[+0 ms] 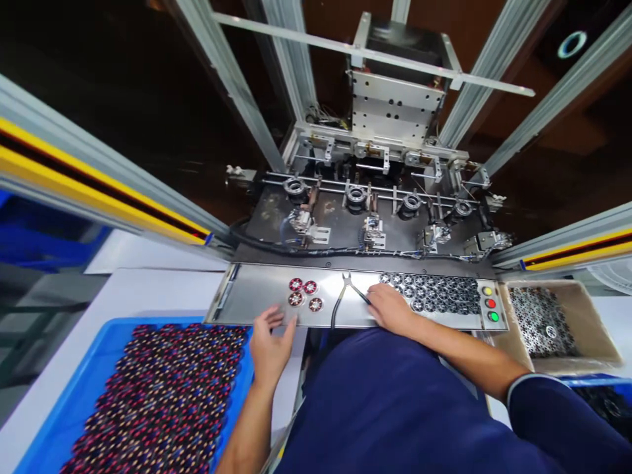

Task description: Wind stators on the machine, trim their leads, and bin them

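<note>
My left hand (270, 345) is open above the tray's front edge, thumb and fingers apart, with nothing visible in it. Just beyond it, several round wound cores with red rims (295, 298) lie on the metal tray (261, 289). A pair of pliers (340, 296) rests on the tray with its handles spread. My right hand (391, 308) is closed over the end of the right handle; its fingertips are partly hidden. Beside that hand, dark round slotted cores (439, 293) sit in packed rows.
A blue bin (106, 329) full of red-and-black wound parts stands at left. At right are a cardboard box (595, 329) of metal cores and yellow, red and green buttons (490, 303). Behind the tray is a machine with several ring fixtures (356, 195), between yellow-striped posts (99, 184).
</note>
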A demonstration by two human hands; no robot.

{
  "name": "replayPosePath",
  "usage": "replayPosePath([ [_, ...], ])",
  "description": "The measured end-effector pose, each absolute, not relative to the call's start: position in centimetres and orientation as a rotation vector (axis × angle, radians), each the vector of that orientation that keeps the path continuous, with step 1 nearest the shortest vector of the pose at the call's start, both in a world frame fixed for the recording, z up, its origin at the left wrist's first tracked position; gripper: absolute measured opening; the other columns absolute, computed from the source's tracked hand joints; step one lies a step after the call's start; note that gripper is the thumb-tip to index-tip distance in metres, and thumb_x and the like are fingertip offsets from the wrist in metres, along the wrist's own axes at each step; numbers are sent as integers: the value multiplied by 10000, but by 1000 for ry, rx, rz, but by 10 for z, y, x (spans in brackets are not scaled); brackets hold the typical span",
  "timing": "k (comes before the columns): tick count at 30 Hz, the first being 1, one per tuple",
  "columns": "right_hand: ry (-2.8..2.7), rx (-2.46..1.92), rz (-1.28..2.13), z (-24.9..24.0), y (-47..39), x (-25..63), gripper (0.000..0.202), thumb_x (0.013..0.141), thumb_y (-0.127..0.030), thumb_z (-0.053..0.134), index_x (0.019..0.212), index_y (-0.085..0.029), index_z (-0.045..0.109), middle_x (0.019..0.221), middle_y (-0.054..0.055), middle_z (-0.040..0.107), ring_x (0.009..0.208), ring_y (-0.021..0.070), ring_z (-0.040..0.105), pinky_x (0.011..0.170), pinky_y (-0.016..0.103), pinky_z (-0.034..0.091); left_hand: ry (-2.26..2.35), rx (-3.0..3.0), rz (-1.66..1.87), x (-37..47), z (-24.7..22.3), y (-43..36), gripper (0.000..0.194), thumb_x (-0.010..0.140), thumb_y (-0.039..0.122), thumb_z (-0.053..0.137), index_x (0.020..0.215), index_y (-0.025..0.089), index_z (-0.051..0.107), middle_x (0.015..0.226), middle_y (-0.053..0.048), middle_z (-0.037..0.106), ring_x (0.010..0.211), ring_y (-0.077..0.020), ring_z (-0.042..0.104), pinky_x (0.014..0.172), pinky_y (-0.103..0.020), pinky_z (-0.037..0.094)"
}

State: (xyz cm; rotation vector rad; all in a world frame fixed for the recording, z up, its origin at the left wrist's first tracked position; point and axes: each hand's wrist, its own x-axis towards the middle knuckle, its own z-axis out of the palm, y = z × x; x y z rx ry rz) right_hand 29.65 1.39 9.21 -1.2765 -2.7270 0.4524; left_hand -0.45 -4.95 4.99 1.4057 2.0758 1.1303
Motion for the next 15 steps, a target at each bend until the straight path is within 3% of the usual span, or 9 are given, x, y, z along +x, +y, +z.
replayPosePath([
  [5,-2551,-1564,328,81,-10,373,192,956,-179,576,1119,-188,677,1146,165,638,1066,318,567,908,480,501,2028,1427,1188,10,74,-60,467,826,454,709,1171,182,553,1139,-143,689,906,-263,712,806,-448,601],
  [9,-2573,-1563,337,73,-12,369,160,968,-212,586,1096,-187,679,1173,168,627,1090,326,548,916,479,480,1907,1502,1213,32,96,-40,466,839,416,726,1206,182,561,1223,-146,687,990,-250,708,886,-439,589],
  [13,-2657,-1487,360,80,-3,359,222,896,-251,722,1094,-164,668,1231,189,621,1085,333,553,908,475,472,1772,1558,1206,50,116,-24,445,841,382,735,1213,189,586,1205,-121,707,977,-227,701,929,-427,571],
  [15,-2709,-1438,370,84,4,359,245,862,-242,763,1072,-158,669,1164,182,651,1030,324,570,875,461,476,1716,1548,1191,58,123,-22,434,837,377,734,1207,191,604,1166,-116,714,964,-228,699,924,-423,568],
])
